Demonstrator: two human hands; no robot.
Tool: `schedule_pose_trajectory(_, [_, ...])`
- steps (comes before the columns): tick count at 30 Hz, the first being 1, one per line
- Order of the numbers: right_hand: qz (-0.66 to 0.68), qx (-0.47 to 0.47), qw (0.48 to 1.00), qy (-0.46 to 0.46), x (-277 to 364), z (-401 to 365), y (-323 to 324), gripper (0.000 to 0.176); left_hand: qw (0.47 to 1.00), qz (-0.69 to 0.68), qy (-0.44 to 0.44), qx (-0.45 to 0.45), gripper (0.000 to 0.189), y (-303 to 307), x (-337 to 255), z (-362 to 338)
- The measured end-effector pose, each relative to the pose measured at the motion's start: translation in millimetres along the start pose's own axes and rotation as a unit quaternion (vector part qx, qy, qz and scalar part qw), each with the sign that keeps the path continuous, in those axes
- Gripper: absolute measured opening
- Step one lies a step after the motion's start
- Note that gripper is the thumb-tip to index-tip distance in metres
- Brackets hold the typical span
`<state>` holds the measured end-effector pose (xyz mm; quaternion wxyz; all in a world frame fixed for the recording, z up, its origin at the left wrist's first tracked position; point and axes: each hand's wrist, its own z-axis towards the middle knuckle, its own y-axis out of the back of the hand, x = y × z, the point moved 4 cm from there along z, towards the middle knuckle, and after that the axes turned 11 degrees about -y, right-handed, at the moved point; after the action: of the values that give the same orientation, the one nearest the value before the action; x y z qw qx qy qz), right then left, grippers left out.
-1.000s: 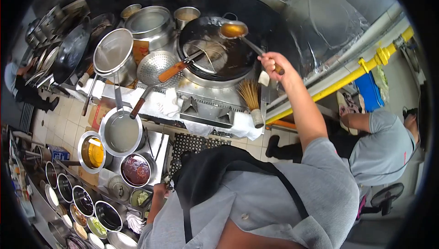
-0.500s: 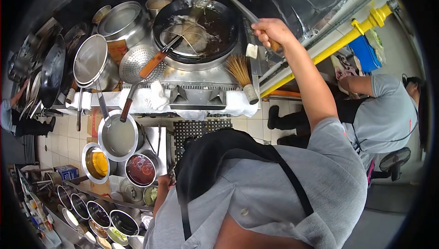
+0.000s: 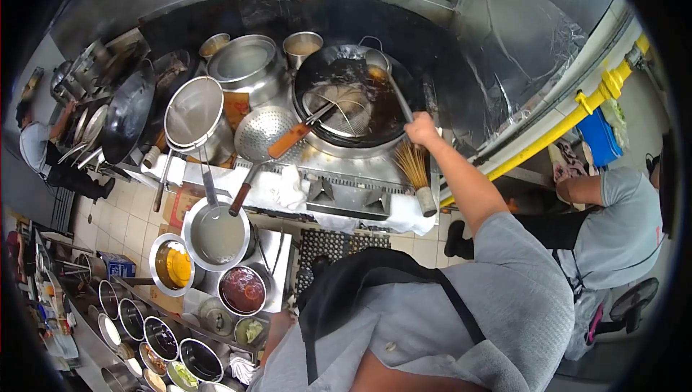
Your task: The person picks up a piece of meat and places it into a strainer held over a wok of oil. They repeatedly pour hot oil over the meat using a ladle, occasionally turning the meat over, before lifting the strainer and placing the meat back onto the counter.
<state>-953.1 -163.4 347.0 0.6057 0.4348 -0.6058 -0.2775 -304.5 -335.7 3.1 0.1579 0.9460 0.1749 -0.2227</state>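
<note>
My right hand [image 3: 422,130] is closed round the handle of a long metal ladle [image 3: 399,95]. The ladle's bowl lies low at the far side of a black wok [image 3: 305,75], with amber liquid in it. Dark oil fills the wok, and a round wire-mesh strainer [image 3: 355,112] rests in it, its wooden handle [image 3: 289,140] sticking out over the near left rim. A bamboo wok brush [image 3: 413,168] lies just below my right hand. Of my left hand [image 3: 287,315] only a sliver shows beside the black apron; its fingers are hidden.
Left of the wok are a perforated skimmer [image 3: 265,131], a mesh sieve [image 3: 193,109] and steel pots. Behind me stand a pot of red sauce [image 3: 243,291], a pot of cloudy liquid [image 3: 218,237] and several ingredient containers. A person [image 3: 613,208] works at right, another at far left.
My right hand has lowered the ladle from above the wok, where liquid was streaming from it, down to the wok's far side. The view has tilted up and shifted left.
</note>
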Motion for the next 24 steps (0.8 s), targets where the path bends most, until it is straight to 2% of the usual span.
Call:
schedule_pose_trajectory(1, [0.077, 0.037, 0.996, 0.001, 9, 4, -14, 0.022, 0.999, 0.037, -0.021, 0.008, 0.013, 2, -1, -1])
schedule_pose_trajectory(2, [0.299, 0.194, 0.926, -0.124, 3, 5, -28, 0.018, 0.996, 0.075, -0.042, 0.015, 0.013, 3, -2, -2])
schedule_pose_trajectory(3, [0.444, 0.314, 0.82, -0.179, 6, 9, -35, 0.015, 0.992, 0.112, -0.062, 0.022, 0.013, 3, -3, -2])
schedule_pose_trajectory(4, [0.565, 0.42, 0.674, -0.226, 16, 4, -34, 0.013, 0.985, 0.149, -0.078, 0.03, 0.013, 4, -4, -2])
schedule_pose_trajectory(5, [0.563, 0.42, 0.676, -0.224, 18, 4, -28, 0.013, 0.977, 0.187, -0.095, 0.036, 0.013, 3, -6, -2])
schedule_pose_trajectory(7, [0.667, 0.42, 0.539, -0.299, 27, -1, -8, 0.008, 0.957, 0.257, -0.124, 0.048, 0.013, 5, -12, 1])
schedule_pose_trajectory(9, [0.663, 0.428, 0.547, -0.279, 30, -12, 13, 0.012, 0.933, 0.322, -0.146, 0.06, 0.014, 4, -18, 9])
schedule_pose_trajectory(11, [0.655, 0.441, 0.555, -0.261, 31, -21, 35, 0.015, 0.886, 0.421, -0.177, 0.084, 0.014, 4, -23, 14])
schedule_pose_trajectory(13, [0.624, 0.449, 0.593, -0.239, 37, -30, 61, 0.014, 0.823, 0.516, -0.211, 0.109, 0.015, 0, -29, 24])
schedule_pose_trajectory(14, [0.609, 0.452, 0.609, -0.232, 41, -36, 73, 0.013, 0.812, 0.531, -0.221, 0.101, 0.015, -1, -29, 31])
schedule_pose_trajectory(16, [0.582, 0.435, 0.648, -0.23, 44, -42, 93, 0.009, 0.806, 0.537, -0.245, 0.03, 0.015, -2, -31, 37])
schedule_pose_trajectory(18, [0.573, 0.43, 0.664, -0.217, 46, -48, 108, 0.008, 0.863, 0.47, -0.178, 0.051, 0.014, -4, -56, 19])
schedule_pose_trajectory(19, [0.554, 0.414, 0.69, -0.212, 48, -54, 116, 0.007, 0.849, 0.484, -0.209, 0.038, 0.013, -6, -49, 29])
schedule_pose_trajectory(22, [0.537, 0.389, 0.721, -0.205, 55, -66, 130, 0.007, 0.844, 0.488, -0.22, 0.03, 0.014, -11, -36, 50])
schedule_pose_trajectory(24, [0.521, 0.385, 0.737, -0.195, 57, -71, 133, 0.007, 0.86, 0.466, -0.201, 0.059, 0.017, -12, -48, 38])
